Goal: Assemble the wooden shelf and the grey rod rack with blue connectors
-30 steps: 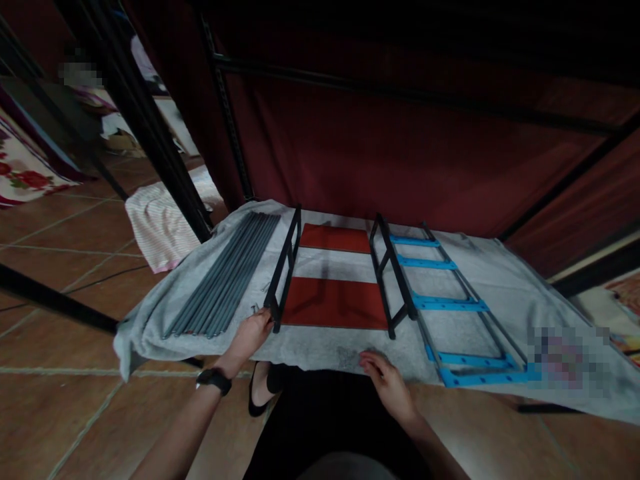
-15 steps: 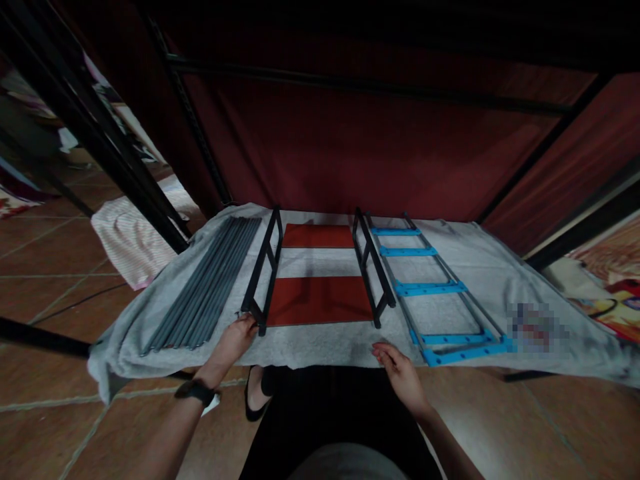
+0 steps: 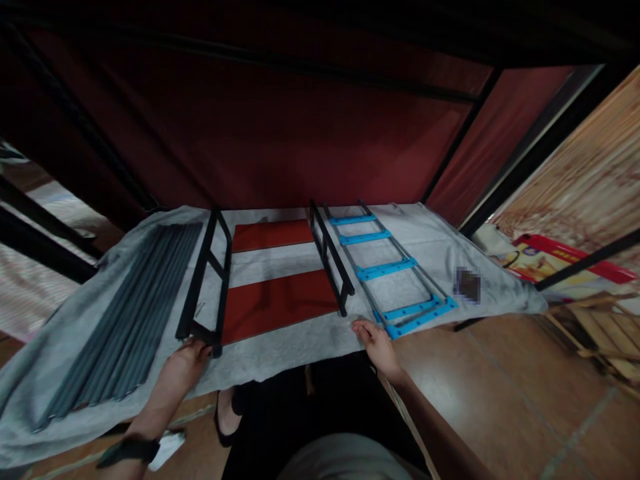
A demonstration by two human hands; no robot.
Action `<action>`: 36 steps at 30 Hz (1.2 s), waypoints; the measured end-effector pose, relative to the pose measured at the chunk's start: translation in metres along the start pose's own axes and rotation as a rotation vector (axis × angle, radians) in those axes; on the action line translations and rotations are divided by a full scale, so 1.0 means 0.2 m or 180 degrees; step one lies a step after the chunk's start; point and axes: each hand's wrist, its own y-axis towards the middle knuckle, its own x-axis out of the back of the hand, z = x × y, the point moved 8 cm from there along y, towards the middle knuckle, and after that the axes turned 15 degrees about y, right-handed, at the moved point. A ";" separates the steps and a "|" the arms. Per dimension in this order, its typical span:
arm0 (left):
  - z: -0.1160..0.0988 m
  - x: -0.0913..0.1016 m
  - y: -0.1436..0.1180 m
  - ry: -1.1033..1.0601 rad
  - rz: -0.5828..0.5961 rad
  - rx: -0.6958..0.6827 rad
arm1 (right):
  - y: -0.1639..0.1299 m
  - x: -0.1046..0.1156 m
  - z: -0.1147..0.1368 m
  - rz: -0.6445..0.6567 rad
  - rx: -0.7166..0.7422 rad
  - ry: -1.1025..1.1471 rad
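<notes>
while both hands sit at the near edge: keeping the rack frame square

while the left hand (image 3: 185, 363) rests against the near foot of the left black metal side frame (image 3: 205, 283), its grip looks loosely curled on that foot, though whether the fingers truly close round it cannot be told from this angle. the right hand (image 3: 377, 343) lies flat and released on the grey cloth (image 3: 300, 343), just right of the near foot of the right black metal side frame (image 3: 331, 257), touching neither frame.

the assembly stands in the middle of the cloth: two upright side frames with two red flat shelf panels (image 3: 280, 303) between them, one nearer and one farther from the left frame's near foot. left of that frame lies a bundle of grey metal rods (image 3: 133, 310); beyond the right frame lies a flat grey ladder piece with blue plastic rungs (image 3: 385, 267).

as a judgement, steadying goes best with a low hold at the foot, not the top rail, so the frame does not tip. the right hand would do well to brace the opposite foot, so both sides stay parallel and the panels keep seated. the cloth may slip, so press down, not sideways.
</notes>
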 end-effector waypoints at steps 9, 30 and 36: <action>0.03 -0.02 0.01 0.0047 -0.0142 0.0063 | 0.12 -0.01 -0.03 -0.0179 0.0112 -0.0572; 0.01 0.01 0.00 -0.0104 0.0135 0.0279 | 0.34 -0.12 -0.12 0.0141 0.0341 -0.1454; 0.01 -0.01 -0.03 -0.0205 0.0189 0.0338 | 0.34 -0.10 -0.15 0.0112 0.0501 -0.1354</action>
